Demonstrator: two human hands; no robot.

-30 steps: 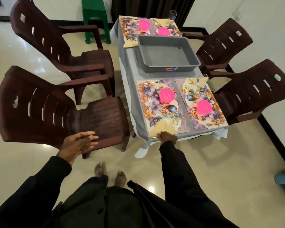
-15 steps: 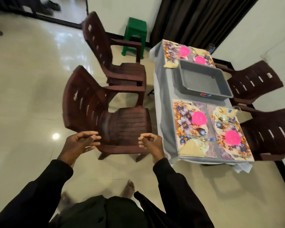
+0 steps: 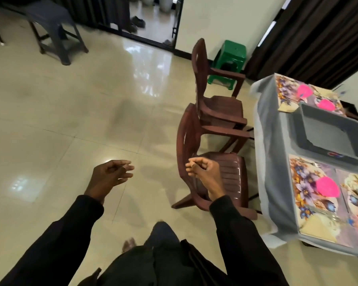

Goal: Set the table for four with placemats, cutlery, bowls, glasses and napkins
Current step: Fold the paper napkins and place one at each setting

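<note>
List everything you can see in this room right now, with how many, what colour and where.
table: one, grey cloth, right side
placemats: four, floral, two at each end of the table
bowls: four, pink, one per placemat
napkins: two visible, cream, on placemats
tray: one, grey, middle of the table
chairs: two, brown, left of the table
green stool: one, by the curtain
dark stool: one, top left
curtain: dark, behind the table
shoes: dark, by the doorway, count unclear
left hand: fingers relaxed, holding nothing
right hand: fingers curled, holding nothing
</note>
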